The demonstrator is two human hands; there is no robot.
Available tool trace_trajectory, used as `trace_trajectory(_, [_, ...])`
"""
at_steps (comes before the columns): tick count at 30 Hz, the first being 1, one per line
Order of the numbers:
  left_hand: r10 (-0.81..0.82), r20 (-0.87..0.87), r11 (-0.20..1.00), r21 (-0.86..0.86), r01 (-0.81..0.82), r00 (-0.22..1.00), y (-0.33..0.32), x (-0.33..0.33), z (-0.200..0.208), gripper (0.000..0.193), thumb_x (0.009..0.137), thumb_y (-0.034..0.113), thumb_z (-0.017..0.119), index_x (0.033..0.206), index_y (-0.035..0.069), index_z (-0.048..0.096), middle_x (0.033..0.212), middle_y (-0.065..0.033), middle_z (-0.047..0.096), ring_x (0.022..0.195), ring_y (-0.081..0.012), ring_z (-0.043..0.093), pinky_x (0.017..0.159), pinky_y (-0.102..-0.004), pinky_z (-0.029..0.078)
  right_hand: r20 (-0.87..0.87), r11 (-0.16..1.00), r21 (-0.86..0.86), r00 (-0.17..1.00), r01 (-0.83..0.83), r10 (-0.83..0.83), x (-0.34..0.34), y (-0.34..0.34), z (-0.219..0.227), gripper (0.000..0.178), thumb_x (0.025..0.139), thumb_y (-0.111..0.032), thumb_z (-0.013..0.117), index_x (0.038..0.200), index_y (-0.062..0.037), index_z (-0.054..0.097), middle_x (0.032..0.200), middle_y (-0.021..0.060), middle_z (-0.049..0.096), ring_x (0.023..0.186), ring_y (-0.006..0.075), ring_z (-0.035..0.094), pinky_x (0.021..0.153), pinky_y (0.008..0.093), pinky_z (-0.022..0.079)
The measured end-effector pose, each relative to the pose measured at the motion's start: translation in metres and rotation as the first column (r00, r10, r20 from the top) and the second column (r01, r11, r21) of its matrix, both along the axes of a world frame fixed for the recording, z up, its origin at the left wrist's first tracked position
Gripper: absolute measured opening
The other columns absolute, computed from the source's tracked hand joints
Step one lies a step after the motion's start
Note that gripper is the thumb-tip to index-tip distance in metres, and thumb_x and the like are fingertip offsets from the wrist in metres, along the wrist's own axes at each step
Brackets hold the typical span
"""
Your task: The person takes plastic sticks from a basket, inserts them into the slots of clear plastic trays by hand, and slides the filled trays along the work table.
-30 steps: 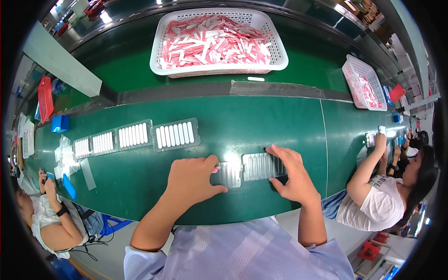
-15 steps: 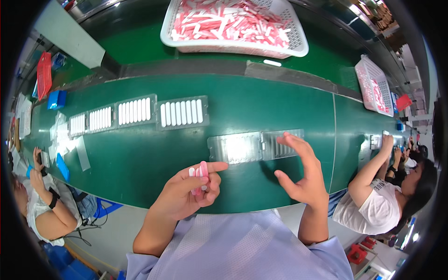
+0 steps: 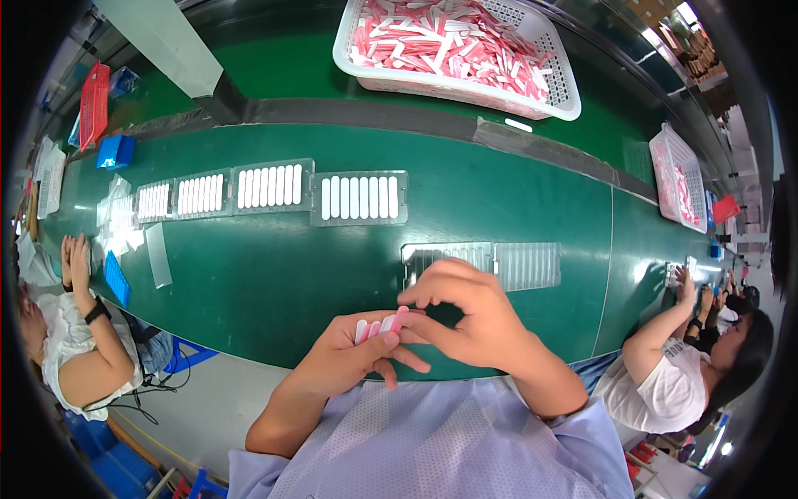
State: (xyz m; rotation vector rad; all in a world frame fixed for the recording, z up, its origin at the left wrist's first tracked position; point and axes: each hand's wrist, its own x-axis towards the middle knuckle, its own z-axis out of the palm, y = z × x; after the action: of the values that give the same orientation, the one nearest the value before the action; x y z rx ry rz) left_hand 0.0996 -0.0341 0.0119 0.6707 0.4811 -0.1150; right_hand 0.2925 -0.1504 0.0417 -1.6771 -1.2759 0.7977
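My left hand [image 3: 345,356] is closed around a small fan of flat pink and white strips [image 3: 374,327] with rounded ends. Over it my right hand [image 3: 465,316] reaches in from the right, thumb and forefinger pinched at the pink end of the outermost strip. Just beyond my hands lies an opened clear plastic tray [image 3: 528,266] with narrow slots; my right hand hides part of its left half. Farther left, a clear tray [image 3: 360,200] holds a row of white strips, and another filled clear tray [image 3: 270,188] adjoins it.
A white basket [image 3: 465,96] heaped with pink and white strips stands beyond the dark ledge [image 3: 349,114], one loose white strip [image 3: 518,125] beside it. Another basket [image 3: 677,179] is at far right. Co-workers sit on both sides. A blue box [image 3: 115,152] is at left.
My right hand has moved left from above the open tray to the strips in my left hand, and its fingers have closed. The whole view has shifted slightly, so the trays appear farther right.
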Motion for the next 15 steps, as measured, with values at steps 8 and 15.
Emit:
trace_trajectory(8, [0.259, -0.026, 0.966, -0.005, -0.260, 0.965, 0.009, -0.015, -0.005, 0.049, 0.103, 0.001, 0.048, 0.150, -0.010, 0.041, 0.135, -0.0261, 0.064, 0.108, -0.0340, 0.074, 0.063, -0.0313, 0.064, 0.656, 0.920, 0.391, 0.703, -0.007, -0.273, 0.029, 0.002, -0.018, 0.017, 0.074, -0.015, 0.087, 0.087, -0.0117, 0.077, 0.076, -0.0023, 0.059, 0.068, 0.0178, 0.053, 0.063, 0.0352, 0.039])
trace_trajectory(15, [0.269, 0.007, 0.914, -0.316, -0.253, 0.963, 0.017, -0.018, -0.012, 0.059, 0.097, -0.001, 0.045, 0.156, -0.006, 0.035, 0.141, -0.0291, 0.059, 0.117, -0.0392, 0.069, 0.077, -0.0379, 0.064, 0.624, 0.992, 0.078, 0.781, -0.098, 0.028, 0.024, -0.007, -0.025, 0.029, 0.076, -0.031, 0.086, 0.096, -0.0124, 0.076, 0.083, -0.0013, 0.054, 0.080, 0.0197, 0.053, 0.075, 0.0353, 0.039])
